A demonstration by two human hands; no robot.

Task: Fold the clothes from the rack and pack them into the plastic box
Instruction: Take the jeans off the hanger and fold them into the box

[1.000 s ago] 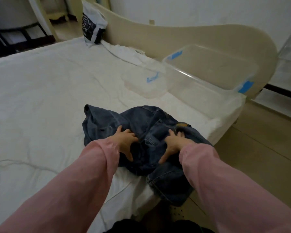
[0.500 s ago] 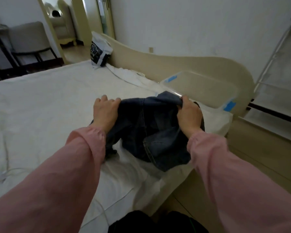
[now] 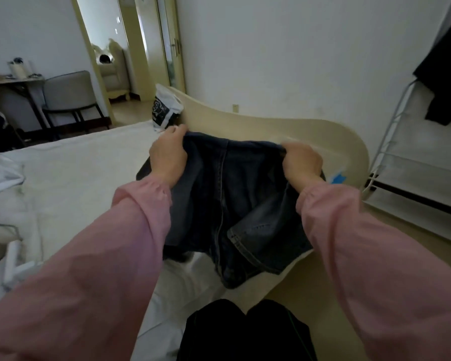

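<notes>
1. We count one dark blue denim garment point(image 3: 227, 199), held up over the white-sheeted bed point(image 3: 71, 178), with its lower folds hanging near the bed's edge.
2. Two hands hold it: the left hand point(image 3: 168, 155) and the right hand point(image 3: 301, 162) each curl their fingers tightly over its top edge, one at each corner.
3. One white wire clothes rack point(image 3: 389, 131) stands at the right, and one black garment point(image 3: 445, 82) hangs on it.
4. One white plastic bag with a black print point(image 3: 166, 108) leans at the cream curved bed board point(image 3: 310, 134) (we find its lettering too blurred to read).
5. One small blue tab point(image 3: 337, 177) shows beside the right wrist.
</notes>
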